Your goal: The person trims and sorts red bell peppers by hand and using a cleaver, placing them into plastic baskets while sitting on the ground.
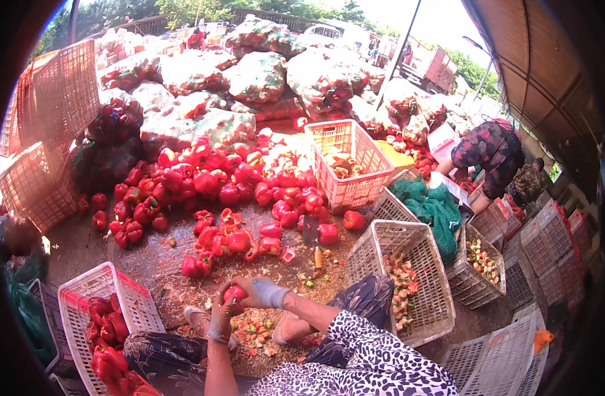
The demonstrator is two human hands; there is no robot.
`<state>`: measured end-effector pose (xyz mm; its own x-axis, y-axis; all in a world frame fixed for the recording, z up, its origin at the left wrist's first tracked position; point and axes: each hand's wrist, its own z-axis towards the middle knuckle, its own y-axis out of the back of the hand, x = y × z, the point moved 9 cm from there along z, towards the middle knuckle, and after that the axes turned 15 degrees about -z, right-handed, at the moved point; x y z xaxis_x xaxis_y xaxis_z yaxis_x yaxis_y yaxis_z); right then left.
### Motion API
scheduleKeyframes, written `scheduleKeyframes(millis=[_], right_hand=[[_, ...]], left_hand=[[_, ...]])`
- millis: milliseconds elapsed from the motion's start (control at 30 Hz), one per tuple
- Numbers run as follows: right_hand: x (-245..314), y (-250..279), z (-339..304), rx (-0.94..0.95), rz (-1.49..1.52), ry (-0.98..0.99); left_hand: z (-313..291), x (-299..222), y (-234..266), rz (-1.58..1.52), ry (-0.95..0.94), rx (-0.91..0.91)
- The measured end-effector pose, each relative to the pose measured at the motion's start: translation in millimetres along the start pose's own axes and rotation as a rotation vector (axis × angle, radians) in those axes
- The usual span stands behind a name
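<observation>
A red bell pepper (235,293) is between my two hands, low over the ground between my knees. My left hand (220,319) is closed around its near left side. My right hand (261,293), in what looks like a pale glove, grips it from the right, and its fingers partly hide the pepper. Beyond them lies a loose group of red peppers (239,241), some cut open. A knife with a yellow handle (317,257) and a dark blade is on the ground ahead to the right. Pepper scraps (255,327) cover the ground below my hands.
At my left, a pink-white crate (111,277) holds red peppers. A crate (441,307) with pepper scraps stands at my right. Ahead rises a large pepper heap (203,178), with filled net sacks (256,78) behind. A co-worker (490,155) bends over at the right.
</observation>
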<state>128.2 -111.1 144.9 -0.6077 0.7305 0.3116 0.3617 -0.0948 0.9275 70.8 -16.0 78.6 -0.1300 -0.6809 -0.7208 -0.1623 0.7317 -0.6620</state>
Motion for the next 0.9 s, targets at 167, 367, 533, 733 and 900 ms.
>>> scheduleKeyframes(millis=[167, 367, 533, 733, 900], right_hand=[[-3.7, 4.3, 2.0, 0.097, -0.097, -0.01], [-2.5, 1.3, -10.1, -0.317, 0.025, -0.001], [11.1, 5.9, -33.7, -0.375, -0.024, -0.194], [8.3, -31.2, -19.4, -0.447, 0.322, -0.172], [10.3, -10.0, -28.5, -0.497, 0.184, -0.071]], left_hand=[[9.2, 31.9, 15.9, -0.184, 0.037, 0.054], [3.6, 41.8, -1.9, -0.723, 0.139, 0.094], [-5.2, 16.4, 19.2, -0.281, -0.217, -0.214], [-12.8, 13.4, 30.5, -0.223, -0.328, -0.314], [-11.9, 0.9, 8.7, -0.2, -0.176, -0.149]])
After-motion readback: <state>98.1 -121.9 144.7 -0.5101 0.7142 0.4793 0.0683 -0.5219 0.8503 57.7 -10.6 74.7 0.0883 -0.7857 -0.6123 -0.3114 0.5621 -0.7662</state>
